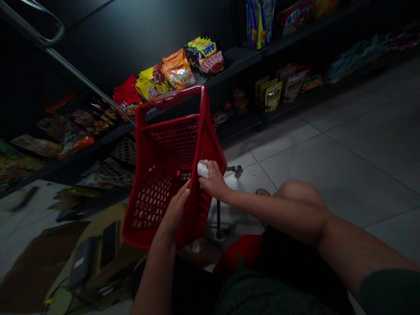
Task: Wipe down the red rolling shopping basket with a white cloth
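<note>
A red plastic shopping basket (164, 175) is tipped on its side in front of me, its open top facing left. My left hand (175, 210) lies on the basket's perforated wall, fingers stretched along it, steadying it. My right hand (213, 179) is closed on a small white cloth (202, 169) and presses it against the basket's upper rim. My bent knee (300, 194) rises to the right of the basket.
Dark shelves with bright snack bags (179, 68) run along the back, and more packets (272, 94) sit on lower shelves. Flattened cardboard (42, 258) with a dark phone-like object (110, 243) lies at lower left. A thin black stand (219, 218) rises behind the basket. Pale floor tiles (361, 144) spread right.
</note>
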A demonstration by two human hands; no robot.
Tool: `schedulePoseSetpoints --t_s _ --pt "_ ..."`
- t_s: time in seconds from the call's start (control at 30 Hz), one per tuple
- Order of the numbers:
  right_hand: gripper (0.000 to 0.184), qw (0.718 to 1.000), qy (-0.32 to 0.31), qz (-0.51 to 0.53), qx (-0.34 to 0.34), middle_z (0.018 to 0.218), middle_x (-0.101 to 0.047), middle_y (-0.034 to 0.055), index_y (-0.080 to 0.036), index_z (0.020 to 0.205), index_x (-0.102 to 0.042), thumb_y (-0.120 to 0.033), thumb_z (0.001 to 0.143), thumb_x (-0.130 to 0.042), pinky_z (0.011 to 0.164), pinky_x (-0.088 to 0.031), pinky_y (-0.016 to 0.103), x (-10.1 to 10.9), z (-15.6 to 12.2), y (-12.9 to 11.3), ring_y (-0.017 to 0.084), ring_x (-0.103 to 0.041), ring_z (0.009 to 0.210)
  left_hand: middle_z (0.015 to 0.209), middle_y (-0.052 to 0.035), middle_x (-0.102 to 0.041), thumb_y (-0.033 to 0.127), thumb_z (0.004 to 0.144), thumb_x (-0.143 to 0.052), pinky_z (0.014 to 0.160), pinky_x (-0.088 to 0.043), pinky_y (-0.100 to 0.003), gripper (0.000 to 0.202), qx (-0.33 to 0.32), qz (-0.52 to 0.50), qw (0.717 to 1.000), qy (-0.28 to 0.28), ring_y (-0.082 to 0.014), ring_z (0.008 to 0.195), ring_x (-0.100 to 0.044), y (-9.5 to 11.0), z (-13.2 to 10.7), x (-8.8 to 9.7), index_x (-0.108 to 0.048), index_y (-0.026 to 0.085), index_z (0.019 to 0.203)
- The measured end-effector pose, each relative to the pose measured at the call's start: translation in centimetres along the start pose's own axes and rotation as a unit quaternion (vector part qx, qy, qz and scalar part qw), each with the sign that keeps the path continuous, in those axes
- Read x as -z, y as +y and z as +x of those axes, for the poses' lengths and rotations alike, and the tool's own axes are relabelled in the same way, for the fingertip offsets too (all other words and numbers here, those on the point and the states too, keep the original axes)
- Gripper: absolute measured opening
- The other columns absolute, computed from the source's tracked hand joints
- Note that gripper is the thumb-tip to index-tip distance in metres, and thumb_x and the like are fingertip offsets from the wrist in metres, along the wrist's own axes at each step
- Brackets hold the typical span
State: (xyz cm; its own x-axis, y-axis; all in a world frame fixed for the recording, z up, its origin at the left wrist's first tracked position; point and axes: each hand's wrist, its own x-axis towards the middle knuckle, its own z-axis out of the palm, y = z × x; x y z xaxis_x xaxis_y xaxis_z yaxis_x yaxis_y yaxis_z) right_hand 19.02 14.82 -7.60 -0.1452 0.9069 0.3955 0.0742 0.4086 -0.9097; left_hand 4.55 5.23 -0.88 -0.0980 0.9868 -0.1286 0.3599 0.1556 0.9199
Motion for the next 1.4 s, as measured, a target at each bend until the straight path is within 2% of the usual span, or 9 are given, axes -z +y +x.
schedulePoseSetpoints --t_s 0.1,0.2,0.27,0.53,0.67,0.83,1.03,1.23,1.4 --pt "0.044 0.977 -0.177 0.045 0.113 0.116 -0.053 0.0077 -0.02 0.114 -0.058 -0.011 0.07 -0.063 0.098 -0.045 0.035 -0.2 -6.2 -2.8 0.021 -0.052 0.11 0.149 -0.0055 -0.049 0.052 0.092 -0.047 0.121 -0.026 -0.039 0.059 0.003 -0.024 1.0 0.015 -0.0236 0.142 -0.039 -0.2 0.2 0.0 -0.052 0.018 0.141" --pt "0.028 0.923 -0.316 0.038 0.214 0.116 -0.055 0.0064 -0.022 0.108 -0.065 -0.021 0.08 -0.065 0.093 -0.046 0.031 0.2 -8.0 -3.4 0.019 -0.053 0.106 0.15 -0.0022 -0.048 0.056 0.095 -0.039 0.121 -0.025 -0.038 0.059 0.028 -0.063 0.998 0.015 -0.0221 0.143 -0.037 -0.6 0.4 -0.1 -0.051 0.022 0.141" --pt "0.019 0.924 -0.301 0.017 0.237 0.113 -0.058 0.0052 -0.022 0.103 -0.068 -0.024 0.085 -0.062 0.094 -0.045 0.032 0.6 -6.0 -2.8 0.018 -0.054 0.103 0.148 -0.0022 -0.05 0.06 0.094 -0.037 0.121 -0.026 -0.04 0.062 0.049 -0.093 0.994 0.003 -0.0236 0.142 -0.04 -1.0 0.4 -0.1 -0.051 0.023 0.141" --pt "0.029 0.99 -0.006 -0.083 0.112 0.123 -0.052 0.0059 -0.025 0.109 -0.071 -0.02 0.082 -0.062 0.106 -0.04 0.036 2.6 6.9 0.1 0.021 -0.05 0.117 0.148 -0.0002 -0.05 0.058 0.096 -0.035 0.122 -0.025 -0.043 0.058 0.051 -0.134 0.989 -0.019 -0.0216 0.142 -0.039 -0.8 -0.1 -0.2 -0.05 0.027 0.142" --pt "0.038 0.985 -0.018 -0.12 0.12 0.129 -0.049 0.0086 -0.025 0.12 -0.067 -0.017 0.082 -0.062 0.108 -0.039 0.04 2.6 5.4 -0.2 0.023 -0.047 0.121 0.148 -0.0007 -0.051 0.058 0.095 -0.036 0.123 -0.023 -0.043 0.058 0.026 -0.102 0.994 -0.009 -0.0222 0.143 -0.037 -0.3 -0.1 -0.3 -0.053 0.025 0.14" --pt "0.034 0.959 -0.158 -0.073 0.223 0.127 -0.053 0.0116 -0.022 0.118 -0.066 -0.022 0.085 -0.065 0.102 -0.044 0.039 1.3 -3.8 -1.7 0.024 -0.05 0.12 0.146 -0.0043 -0.052 0.061 0.093 -0.039 0.121 -0.026 -0.044 0.063 0.034 -0.163 0.986 -0.008 -0.0245 0.14 -0.042 -0.8 0.6 -0.3 -0.052 0.021 0.14" --pt "0.024 0.79 -0.366 -0.117 0.478 0.121 -0.059 0.0055 -0.025 0.113 -0.067 -0.03 0.091 -0.057 0.079 -0.05 0.028 -0.1 -12.0 -4.8 0.017 -0.056 0.092 0.147 -0.0005 -0.052 0.059 0.095 -0.036 0.121 -0.026 -0.043 0.058 0.032 -0.185 0.982 -0.004 -0.022 0.14 -0.042 -0.6 0.2 -0.9 -0.051 0.026 0.141" --pt "0.019 0.734 -0.33 -0.108 0.583 0.114 -0.063 0.0037 -0.029 0.107 -0.069 -0.032 0.094 -0.055 0.071 -0.049 0.026 0.8 -7.4 -4.5 0.015 -0.059 0.089 0.15 0.0031 -0.047 0.058 0.096 -0.031 0.123 -0.021 -0.039 0.058 0.021 -0.101 0.995 0.007 -0.0192 0.144 -0.035 -0.8 0.2 -1.3 -0.05 0.028 0.142" --pt "0.019 0.815 -0.262 -0.136 0.499 0.116 -0.062 0.0055 -0.027 0.104 -0.07 -0.023 0.096 -0.053 0.096 -0.048 0.033 2.8 -1.1 -3.1 0.017 -0.056 0.107 0.149 -0.0021 -0.049 0.061 0.094 -0.036 0.121 -0.026 -0.041 0.062 0.032 -0.106 0.994 -0.011 -0.023 0.142 -0.039 -1.1 0.2 -0.6 -0.052 0.022 0.14"
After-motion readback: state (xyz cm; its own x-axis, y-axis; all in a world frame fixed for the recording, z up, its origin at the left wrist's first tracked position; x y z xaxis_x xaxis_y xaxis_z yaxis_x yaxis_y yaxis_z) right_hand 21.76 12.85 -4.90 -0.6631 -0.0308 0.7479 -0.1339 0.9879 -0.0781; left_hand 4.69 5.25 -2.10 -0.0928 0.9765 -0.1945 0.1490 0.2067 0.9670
